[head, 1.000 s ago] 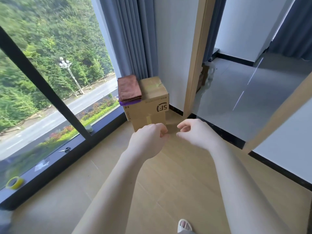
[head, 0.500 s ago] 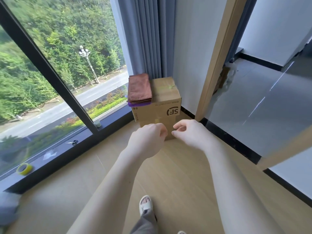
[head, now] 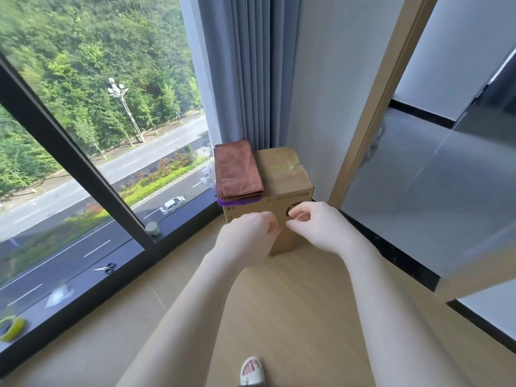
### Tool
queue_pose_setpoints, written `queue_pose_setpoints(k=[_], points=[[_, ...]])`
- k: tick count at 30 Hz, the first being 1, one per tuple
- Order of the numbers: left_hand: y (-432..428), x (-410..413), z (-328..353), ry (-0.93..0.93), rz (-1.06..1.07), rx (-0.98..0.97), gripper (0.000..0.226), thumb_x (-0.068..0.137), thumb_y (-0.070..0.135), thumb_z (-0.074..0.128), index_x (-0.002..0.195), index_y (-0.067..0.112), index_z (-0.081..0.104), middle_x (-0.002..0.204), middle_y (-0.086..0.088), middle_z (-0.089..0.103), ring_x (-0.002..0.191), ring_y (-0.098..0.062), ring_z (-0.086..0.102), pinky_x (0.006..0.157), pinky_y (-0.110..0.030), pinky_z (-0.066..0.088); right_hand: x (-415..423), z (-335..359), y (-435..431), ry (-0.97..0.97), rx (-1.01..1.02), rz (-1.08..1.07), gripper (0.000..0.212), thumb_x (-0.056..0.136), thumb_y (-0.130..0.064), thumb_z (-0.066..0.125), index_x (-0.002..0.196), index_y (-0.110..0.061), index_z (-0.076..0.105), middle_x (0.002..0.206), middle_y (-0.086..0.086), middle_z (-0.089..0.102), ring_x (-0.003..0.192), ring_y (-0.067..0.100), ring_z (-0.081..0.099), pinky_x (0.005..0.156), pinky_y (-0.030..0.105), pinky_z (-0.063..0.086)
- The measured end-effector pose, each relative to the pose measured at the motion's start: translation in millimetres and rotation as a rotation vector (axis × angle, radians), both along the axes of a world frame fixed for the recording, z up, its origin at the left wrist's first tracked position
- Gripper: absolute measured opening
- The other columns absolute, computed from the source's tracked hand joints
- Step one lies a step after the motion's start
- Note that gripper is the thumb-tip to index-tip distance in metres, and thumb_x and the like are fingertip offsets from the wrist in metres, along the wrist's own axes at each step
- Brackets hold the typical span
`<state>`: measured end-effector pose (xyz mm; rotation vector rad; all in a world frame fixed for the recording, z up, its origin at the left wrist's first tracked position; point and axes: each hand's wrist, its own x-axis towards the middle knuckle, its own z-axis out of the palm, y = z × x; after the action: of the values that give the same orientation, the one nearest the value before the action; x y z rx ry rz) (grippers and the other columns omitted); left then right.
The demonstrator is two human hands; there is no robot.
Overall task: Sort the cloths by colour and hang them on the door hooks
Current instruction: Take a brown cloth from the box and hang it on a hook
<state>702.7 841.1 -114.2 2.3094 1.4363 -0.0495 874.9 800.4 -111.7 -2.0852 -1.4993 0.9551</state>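
Your left hand (head: 248, 236) is held out in front of you with the fingers curled under into a loose fist, holding nothing. Your right hand (head: 318, 227) is just beside it, not touching it, its fingers bent and its thumb reaching towards the left hand; nothing is between them. Both hands hang in front of the near face of the cardboard box (head: 282, 188), which stands on the floor (head: 293, 303) in the corner where the window (head: 83, 121) meets the wall.

The folded brown cloths (head: 237, 171) lie stacked on the left half of the box top, running from its far edge to its near edge. Under them, a purple cloth (head: 237, 203) shows as a thin strip at the near edge (how many cloths make up the stack cannot be told).

A grey curtain (head: 245, 65) hangs behind the box, and the wooden door frame (head: 371, 107) stands to its right. On the window ledge (head: 181, 219) sit a small pale round thing (head: 152, 228), a pair of scissors (head: 106, 268) and, at the far left end, a yellow roll of tape (head: 11, 328). Your foot in a white slipper (head: 251, 371) shows at the bottom edge.
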Motion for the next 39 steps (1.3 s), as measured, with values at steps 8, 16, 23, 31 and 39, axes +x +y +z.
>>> queue_pose_setpoints(k=[8,16,23,31,39], points=[[65,-18,5,-0.013,-0.037,-0.004,0.027,0.106,0.042,0.042,0.124,0.033,0.06,0.122,0.007,0.064,0.104,-0.023,0.06,0.078,-0.032,0.041,-19,2,62,-0.012,0.006,-0.015,0.03,0.097,-0.041,0.063,0.125,-0.031,0.065,0.113,-0.013,0.065,0.097,0.006,0.061,0.077,0.027,0.049],[127,-12,-7,0.019,-0.018,-0.021,0.026,0.106,0.039,0.039,0.12,0.032,0.06,0.121,0.004,0.064,0.103,-0.026,0.059,0.081,-0.037,0.047,-14,-7,128,-0.016,-0.018,0.02,0.029,0.096,-0.038,0.065,0.124,-0.03,0.065,0.11,-0.014,0.065,0.096,0.006,0.062,0.08,0.027,0.051],[190,10,-11,0.053,0.049,-0.045,0.023,0.105,0.032,0.038,0.11,0.023,0.058,0.112,0.001,0.063,0.094,-0.029,0.056,0.081,-0.038,0.048,15,-14,203,0.007,-0.046,0.064,0.03,0.096,-0.037,0.065,0.125,-0.029,0.065,0.111,-0.013,0.064,0.091,0.008,0.063,0.085,0.032,0.055],[260,43,-18,0.102,0.123,-0.036,0.014,0.101,0.015,0.037,0.094,0.021,0.047,0.08,0.006,0.045,0.077,-0.026,0.048,0.065,-0.035,0.034,52,-20,283,0.04,-0.073,0.133,0.031,0.097,-0.035,0.065,0.126,-0.027,0.065,0.115,-0.01,0.064,0.095,0.01,0.061,0.085,0.031,0.051],[307,62,-29,0.115,0.196,-0.066,0.021,0.101,0.022,0.041,0.112,0.028,0.057,0.107,0.001,0.063,0.092,-0.029,0.059,0.078,-0.039,0.051,72,-33,340,0.033,-0.127,0.196,0.031,0.096,-0.037,0.066,0.125,-0.028,0.065,0.113,-0.011,0.066,0.104,0.014,0.063,0.091,0.032,0.05]])
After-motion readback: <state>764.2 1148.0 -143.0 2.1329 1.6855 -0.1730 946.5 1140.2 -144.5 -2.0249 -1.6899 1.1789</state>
